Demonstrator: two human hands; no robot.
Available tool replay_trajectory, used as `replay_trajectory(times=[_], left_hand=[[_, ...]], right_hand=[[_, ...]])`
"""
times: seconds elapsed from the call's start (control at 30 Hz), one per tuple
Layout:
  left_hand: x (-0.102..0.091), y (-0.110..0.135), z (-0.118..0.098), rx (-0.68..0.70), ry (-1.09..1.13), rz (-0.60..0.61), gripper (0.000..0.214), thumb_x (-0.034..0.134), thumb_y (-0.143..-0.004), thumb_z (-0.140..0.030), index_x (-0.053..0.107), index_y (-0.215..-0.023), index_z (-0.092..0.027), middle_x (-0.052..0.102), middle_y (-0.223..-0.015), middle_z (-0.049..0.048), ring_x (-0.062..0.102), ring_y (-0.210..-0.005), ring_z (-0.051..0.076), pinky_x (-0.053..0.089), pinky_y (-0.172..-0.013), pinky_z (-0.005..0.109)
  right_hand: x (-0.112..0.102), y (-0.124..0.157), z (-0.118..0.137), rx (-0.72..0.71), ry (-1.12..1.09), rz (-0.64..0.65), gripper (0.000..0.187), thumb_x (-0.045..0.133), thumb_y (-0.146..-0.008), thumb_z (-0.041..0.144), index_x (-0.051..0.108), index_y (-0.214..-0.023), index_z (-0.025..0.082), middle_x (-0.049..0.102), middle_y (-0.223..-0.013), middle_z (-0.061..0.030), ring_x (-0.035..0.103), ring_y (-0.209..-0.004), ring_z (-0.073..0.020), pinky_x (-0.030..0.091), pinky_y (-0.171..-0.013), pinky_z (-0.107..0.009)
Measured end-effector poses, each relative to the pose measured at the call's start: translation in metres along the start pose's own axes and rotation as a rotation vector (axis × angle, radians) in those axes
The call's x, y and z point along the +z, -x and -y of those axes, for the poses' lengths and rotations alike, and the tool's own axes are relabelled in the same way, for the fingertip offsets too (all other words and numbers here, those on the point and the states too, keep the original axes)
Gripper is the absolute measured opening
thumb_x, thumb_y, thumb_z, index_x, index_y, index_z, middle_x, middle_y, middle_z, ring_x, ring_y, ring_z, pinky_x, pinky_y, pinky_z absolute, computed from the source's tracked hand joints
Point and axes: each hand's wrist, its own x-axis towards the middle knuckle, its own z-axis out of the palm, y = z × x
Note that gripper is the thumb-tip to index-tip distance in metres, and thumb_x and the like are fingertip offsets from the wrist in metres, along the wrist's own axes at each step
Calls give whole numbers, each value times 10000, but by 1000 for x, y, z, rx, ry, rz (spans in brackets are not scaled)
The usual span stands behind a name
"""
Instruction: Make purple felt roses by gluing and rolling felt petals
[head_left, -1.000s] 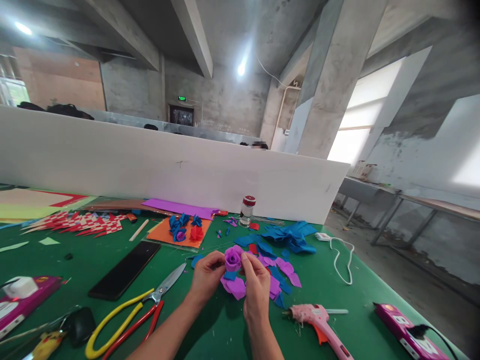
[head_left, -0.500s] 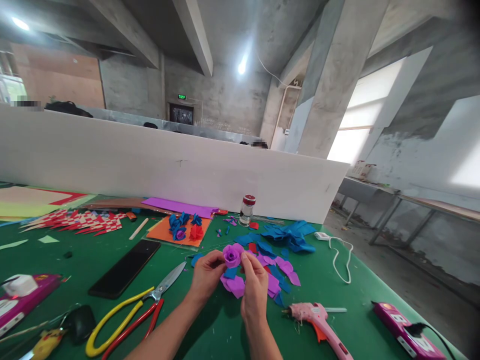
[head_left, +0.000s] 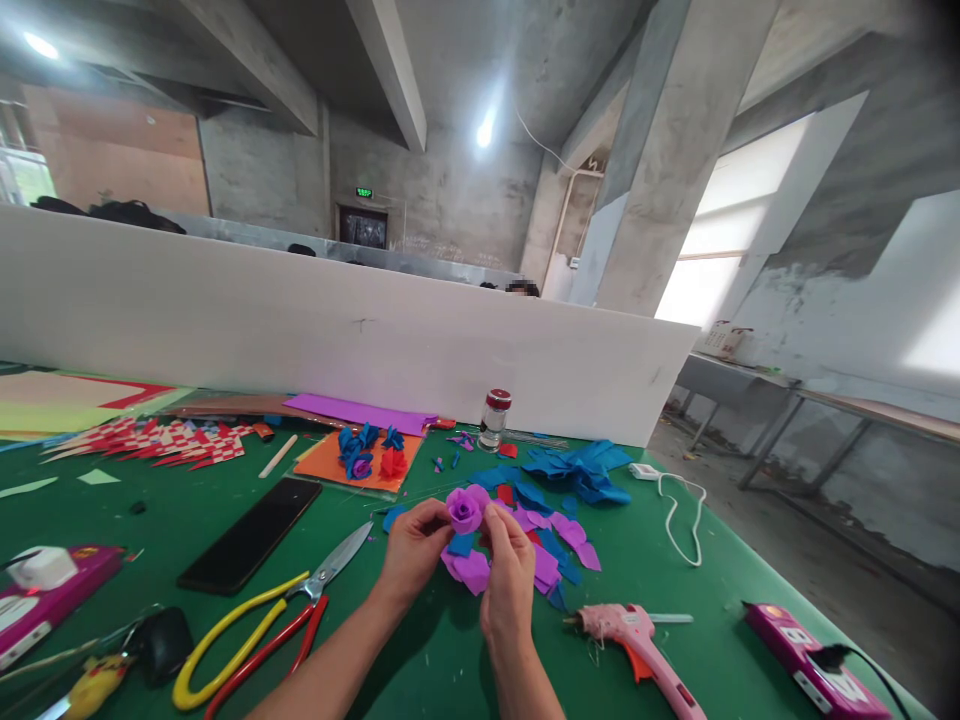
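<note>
A purple paper rose [head_left: 466, 508] with curled petals is held up between my two hands over the green table. My left hand [head_left: 417, 545] pinches its left side between thumb and fingers. On the right side, my right hand [head_left: 509, 555] grips a petal edge between thumb and forefinger. Below and behind the rose lie loose purple petals [head_left: 574, 537] and blue paper pieces [head_left: 556, 552], partly hidden by my hands. Crumpled blue paper [head_left: 581, 472] is piled beyond them.
Scissors [head_left: 322, 575] and a black phone [head_left: 250, 535] lie at left. A pink glue gun [head_left: 628, 630] rests at right near a purple power strip [head_left: 810, 655]. Small paper flowers [head_left: 362, 467] sit on orange sheets. A red-capped glass jar [head_left: 494, 420] stands before a white partition [head_left: 360, 320].
</note>
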Motion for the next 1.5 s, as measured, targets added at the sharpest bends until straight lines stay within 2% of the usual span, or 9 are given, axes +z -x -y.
replay_trajectory(times=[0.23, 0.47, 0.73, 0.97, 1.1, 1.2, 1.27, 1.37, 1.5], left_hand=[[-7, -6, -10, 32, 17, 13, 187, 699, -742, -348, 669, -729, -165, 646, -703, 5, 575, -682, 151, 461, -676, 252], [-19, -10, -20, -46, 129, 38, 252, 735, -738, -361, 640, -878, -173, 585, -719, -20, 529, -643, 103, 428, -623, 210], [-16, -5, -41, -306, 118, 430, 313, 778, -657, -406, 694, -777, -129, 616, -665, 20, 542, -613, 122, 433, -598, 240], [-9, -5, -44, -248, -82, 536, 268, 786, -624, -387, 670, -659, -148, 638, -607, 11, 567, -604, 140, 451, -607, 251], [-3, -3, -39, -258, -99, 575, 236, 769, -646, -371, 665, -669, -159, 652, -630, 9, 570, -624, 138, 447, -627, 249], [2, 2, -32, -344, -116, 672, 219, 751, -657, -357, 666, -687, -158, 641, -618, 5, 539, -572, 121, 389, -544, 224], [4, 5, -26, -362, -146, 734, 207, 738, -658, -349, 681, -705, -155, 636, -613, 3, 515, -546, 114, 351, -507, 219], [7, 8, -15, -306, -216, 772, 175, 724, -646, -318, 693, -665, -147, 641, -606, 3, 537, -578, 124, 384, -560, 230], [7, 8, -1, -278, -309, 775, 125, 704, -601, -267, 672, -616, -147, 634, -557, -9, 541, -549, 134, 385, -562, 236]], right_hand=[[-9, -10, 3, 6, 2, -45, 331, 695, -711, 488, 734, -746, 161, 673, -708, -43, 545, -656, -157, 420, -592, -250], [-19, -9, 7, 172, 11, 131, 268, 726, -661, 424, 710, -645, 157, 625, -592, -3, 493, -575, -123, 370, -562, -234], [-37, -2, 43, 77, 433, 516, 212, 635, -739, 308, 744, -634, 160, 623, -562, 0, 493, -560, -117, 368, -543, -217], [-49, 3, 43, -66, 613, 491, 271, 576, -785, 322, 748, -652, 159, 622, -532, 13, 466, -480, -103, 313, -470, -204], [-93, 12, 63, -204, 842, 321, 307, 554, -830, 407, 751, -756, 184, 680, -631, -9, 542, -561, -140, 368, -541, -235], [-153, 15, 84, -206, 1136, 53, 342, 501, -852, 440, 736, -811, 195, 710, -705, -38, 592, -614, -172, 398, -597, -263], [-195, 14, 95, -190, 1305, -38, 338, 504, -832, 456, 723, -830, 199, 727, -792, -65, 621, -689, -197, 408, -627, -278], [-242, 9, 101, -50, 1459, 31, 350, 538, -780, 508, 695, -793, 195, 700, -695, -56, 610, -661, -210, 405, -609, -290], [-261, 4, 98, 155, 1382, 308, 374, 508, -801, 522, 678, -837, 191, 706, -681, -36, 611, -613, -187, 399, -577, -273]])
